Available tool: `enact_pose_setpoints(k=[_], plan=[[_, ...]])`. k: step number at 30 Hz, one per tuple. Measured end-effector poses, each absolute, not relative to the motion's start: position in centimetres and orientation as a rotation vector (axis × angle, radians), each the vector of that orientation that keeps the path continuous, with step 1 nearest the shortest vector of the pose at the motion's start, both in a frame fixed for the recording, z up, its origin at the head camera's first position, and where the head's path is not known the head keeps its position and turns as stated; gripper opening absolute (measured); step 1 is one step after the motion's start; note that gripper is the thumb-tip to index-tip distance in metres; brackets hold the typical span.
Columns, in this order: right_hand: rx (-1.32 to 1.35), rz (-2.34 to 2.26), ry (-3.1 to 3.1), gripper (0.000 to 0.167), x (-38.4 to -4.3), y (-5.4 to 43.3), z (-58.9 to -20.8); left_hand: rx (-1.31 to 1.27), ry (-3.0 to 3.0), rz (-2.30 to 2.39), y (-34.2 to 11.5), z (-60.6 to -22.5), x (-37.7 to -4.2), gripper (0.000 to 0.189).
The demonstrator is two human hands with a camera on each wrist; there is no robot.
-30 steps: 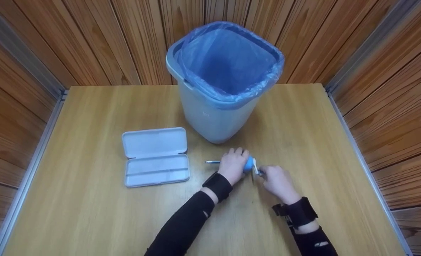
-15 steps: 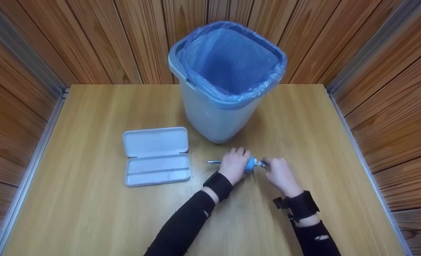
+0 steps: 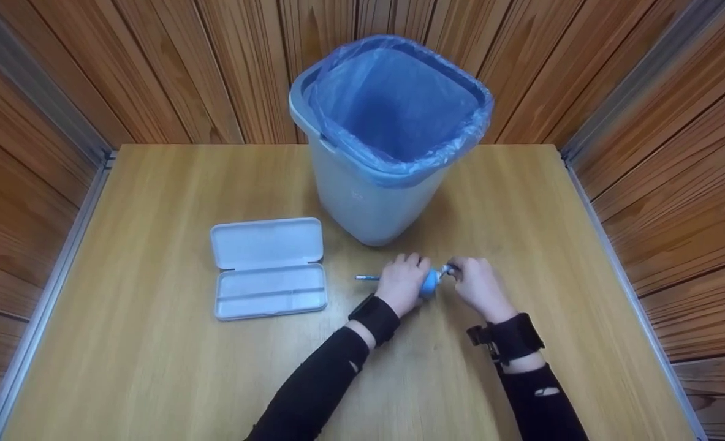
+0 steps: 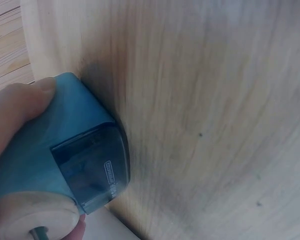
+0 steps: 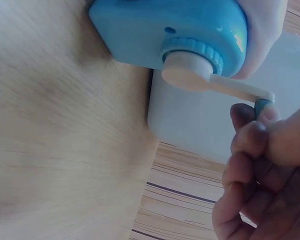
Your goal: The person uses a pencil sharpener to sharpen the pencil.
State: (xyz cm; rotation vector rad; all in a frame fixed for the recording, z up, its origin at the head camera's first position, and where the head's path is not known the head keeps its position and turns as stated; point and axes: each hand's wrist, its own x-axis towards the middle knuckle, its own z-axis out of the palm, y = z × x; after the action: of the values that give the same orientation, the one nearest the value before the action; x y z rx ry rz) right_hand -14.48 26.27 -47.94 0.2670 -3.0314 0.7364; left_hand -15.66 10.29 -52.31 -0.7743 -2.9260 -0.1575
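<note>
The left hand (image 3: 401,285), its grip clamped, holds the blue sharpener (image 5: 140,32); the right hand (image 3: 480,286) pinches the crank (image 5: 235,87). A pencil (image 3: 367,277) juts from the sharpener's left end.

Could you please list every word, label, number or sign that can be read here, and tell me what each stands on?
No text can be read clearly.
Sharpener: white lettering, partly boxed, on its dark window; too blurred to read.
Bin: a small, faint mark on its front; too small to read.
</note>
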Motion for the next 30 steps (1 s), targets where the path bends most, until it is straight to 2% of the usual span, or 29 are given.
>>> enact_pose_setpoints(k=[14,30], plan=[[0.218,0.793,-3.091,0.021,-16.6,26.2,-48.2,-0.779,-2.895,-0.204,10.2,-52.7,-15.8,0.057],[0.199,0.757,-3.143,0.013,-18.1,26.3,-49.1,-0.789,-2.900,-0.197,10.3,-52.7,-15.8,0.063]])
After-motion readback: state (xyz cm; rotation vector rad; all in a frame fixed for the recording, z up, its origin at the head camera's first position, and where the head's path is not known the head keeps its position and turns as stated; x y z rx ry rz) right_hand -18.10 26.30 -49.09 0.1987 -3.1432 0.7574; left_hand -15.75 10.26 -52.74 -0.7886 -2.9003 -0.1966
